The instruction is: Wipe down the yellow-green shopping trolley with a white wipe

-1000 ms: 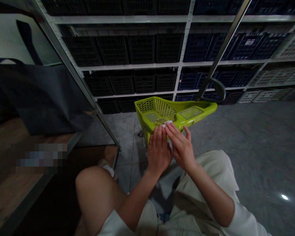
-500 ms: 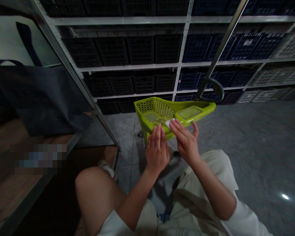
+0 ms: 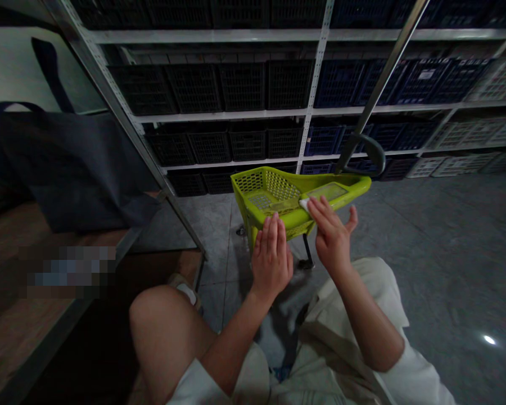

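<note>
Green cart (image 3: 297, 229), right hand (image 3: 332, 239) at near edge (image 3: 293, 217), wide floor (image 3: 438, 230) alongside

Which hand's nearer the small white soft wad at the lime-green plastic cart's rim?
Right. The right hand has its fingertips at the small white soft wad; the left hand is apart from it, leftward, at the lime-green plastic cart's near rim.

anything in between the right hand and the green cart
Yes: a small white wad, material unclear, is at the fingertips of the right hand, between them and the near side of the green cart. Nothing else visible stands between.
</note>
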Motion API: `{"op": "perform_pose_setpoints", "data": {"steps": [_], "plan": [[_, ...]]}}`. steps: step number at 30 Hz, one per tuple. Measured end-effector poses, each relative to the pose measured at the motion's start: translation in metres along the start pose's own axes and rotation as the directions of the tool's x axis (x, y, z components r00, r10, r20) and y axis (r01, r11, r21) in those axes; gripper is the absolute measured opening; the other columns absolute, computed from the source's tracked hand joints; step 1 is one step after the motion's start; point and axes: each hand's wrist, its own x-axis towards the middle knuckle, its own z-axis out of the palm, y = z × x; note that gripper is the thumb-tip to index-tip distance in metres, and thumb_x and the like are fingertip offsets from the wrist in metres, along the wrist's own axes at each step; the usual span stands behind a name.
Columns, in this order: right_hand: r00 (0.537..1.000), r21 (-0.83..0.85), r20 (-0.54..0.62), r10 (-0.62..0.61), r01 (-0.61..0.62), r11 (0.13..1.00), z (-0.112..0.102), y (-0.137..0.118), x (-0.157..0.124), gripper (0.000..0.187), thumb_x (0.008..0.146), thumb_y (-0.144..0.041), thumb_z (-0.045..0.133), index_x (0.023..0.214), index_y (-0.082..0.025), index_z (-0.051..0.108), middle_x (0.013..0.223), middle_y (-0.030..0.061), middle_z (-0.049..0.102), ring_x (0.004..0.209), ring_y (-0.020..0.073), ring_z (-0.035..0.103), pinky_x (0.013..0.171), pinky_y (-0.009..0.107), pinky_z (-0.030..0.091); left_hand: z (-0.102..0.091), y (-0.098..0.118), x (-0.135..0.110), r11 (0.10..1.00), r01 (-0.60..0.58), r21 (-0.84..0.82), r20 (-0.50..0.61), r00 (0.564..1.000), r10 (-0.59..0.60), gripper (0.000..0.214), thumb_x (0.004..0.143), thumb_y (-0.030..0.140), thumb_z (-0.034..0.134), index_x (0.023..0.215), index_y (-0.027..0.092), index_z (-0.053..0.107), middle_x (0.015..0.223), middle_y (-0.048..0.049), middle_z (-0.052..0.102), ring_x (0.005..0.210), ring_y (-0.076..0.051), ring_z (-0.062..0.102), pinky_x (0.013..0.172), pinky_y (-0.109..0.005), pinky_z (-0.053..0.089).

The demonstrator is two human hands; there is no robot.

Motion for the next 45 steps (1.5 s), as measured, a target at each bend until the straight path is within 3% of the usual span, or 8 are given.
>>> {"op": "perform_pose_setpoints", "data": {"steps": [3, 9, 15, 21, 28, 35, 41, 45], "plan": [[0.993, -0.022, -0.075, 0.092, -0.094, 0.995, 0.002, -0.002, -0.002, 0.068, 0.084, -0.006, 0.034, 0.146, -0.031, 0.045, 0.142, 0.0053, 0.058, 0.139, 0.0222, 0.047, 0.119, 0.057, 0.006, 0.002, 0.002, 0.0, 1.0, 0.003, 0.002, -0.017, 1.0, -0.003, 0.064, 0.096, 0.019, 0.038, 0.155, 0.005, 0.017, 0.157, -0.0214, 0.036, 0.151, -0.028, 0.024, 0.118, -0.046, 0.031], [0.973, 0.105, 0.126, -0.196, 0.183, 0.977, -0.001, -0.032, -0.012, 0.07, 0.087, -0.008, 0.035, 0.154, -0.025, 0.031, 0.151, 0.0089, 0.049, 0.141, 0.0187, 0.044, 0.121, 0.047, 0.013, 0.004, 0.001, -0.001, 0.997, 0.04, 0.061, -0.033, 0.999, -0.038, 0.061, 0.097, 0.018, 0.038, 0.155, 0.007, 0.021, 0.154, -0.0191, 0.043, 0.149, -0.024, 0.029, 0.118, -0.043, 0.032], [0.995, -0.026, -0.068, 0.069, -0.071, 0.997, 0.001, -0.001, -0.004, 0.07, 0.083, -0.005, 0.034, 0.148, -0.03, 0.041, 0.145, 0.0054, 0.056, 0.14, 0.0217, 0.045, 0.119, 0.054, 0.009, 0.002, 0.001, 0.0, 1.0, 0.003, 0.005, -0.014, 1.0, -0.003, 0.065, 0.096, 0.019, 0.039, 0.155, 0.004, 0.016, 0.157, -0.0217, 0.035, 0.151, -0.028, 0.021, 0.118, -0.046, 0.031], [0.969, 0.128, 0.099, -0.227, 0.214, 0.968, 0.002, -0.03, -0.015, 0.066, 0.088, -0.008, 0.034, 0.152, -0.023, 0.034, 0.15, 0.0099, 0.049, 0.142, 0.017, 0.041, 0.12, 0.043, 0.017, 0.006, 0.001, -0.001, 0.997, 0.029, 0.067, -0.051, 0.998, -0.026, 0.062, 0.097, 0.018, 0.037, 0.155, 0.006, 0.019, 0.153, -0.0197, 0.043, 0.151, -0.024, 0.023, 0.118, -0.043, 0.03], [0.982, -0.035, -0.123, 0.145, -0.15, 0.988, 0.006, 0.009, -0.005, 0.069, 0.082, -0.005, 0.034, 0.146, -0.029, 0.046, 0.144, 0.006, 0.057, 0.138, 0.0201, 0.047, 0.118, 0.051, 0.013, 0.0, 0.001, 0.0, 1.0, -0.011, 0.024, -0.003, 1.0, 0.011, 0.064, 0.095, 0.018, 0.04, 0.154, 0.002, 0.018, 0.158, -0.0219, 0.034, 0.152, -0.028, 0.018, 0.119, -0.045, 0.028], [0.992, 0.129, 0.046, -0.116, 0.11, 0.986, 0.008, -0.032, -0.021, 0.07, 0.085, -0.006, 0.035, 0.151, -0.029, 0.036, 0.148, 0.0058, 0.052, 0.14, 0.0189, 0.045, 0.121, 0.049, 0.009, 0.005, 0.001, -0.002, 0.997, 0.025, 0.075, -0.044, 0.999, -0.021, 0.061, 0.097, 0.017, 0.038, 0.154, 0.005, 0.02, 0.154, -0.0203, 0.042, 0.151, -0.025, 0.024, 0.118, -0.044, 0.031], [0.964, 0.003, -0.181, 0.194, -0.197, 0.98, 0.011, -0.006, -0.009, 0.07, 0.081, -0.004, 0.034, 0.144, -0.031, 0.048, 0.141, 0.0056, 0.06, 0.138, 0.0238, 0.047, 0.118, 0.059, 0.002, 0.002, 0.001, -0.001, 1.0, -0.015, 0.014, -0.017, 1.0, 0.015, 0.064, 0.095, 0.018, 0.04, 0.154, 0.002, 0.019, 0.158, -0.0216, 0.034, 0.152, -0.028, 0.018, 0.119, -0.045, 0.028], [0.998, 0.088, 0.019, -0.065, 0.063, 0.994, 0.008, -0.028, -0.016, 0.07, 0.086, -0.006, 0.034, 0.152, -0.028, 0.034, 0.149, 0.0075, 0.051, 0.14, 0.0192, 0.044, 0.121, 0.05, 0.008, 0.004, 0.002, -0.001, 0.998, 0.025, 0.055, -0.046, 0.999, -0.023, 0.062, 0.096, 0.017, 0.04, 0.154, 0.005, 0.021, 0.154, -0.0199, 0.041, 0.151, -0.025, 0.024, 0.119, -0.043, 0.03]]}}
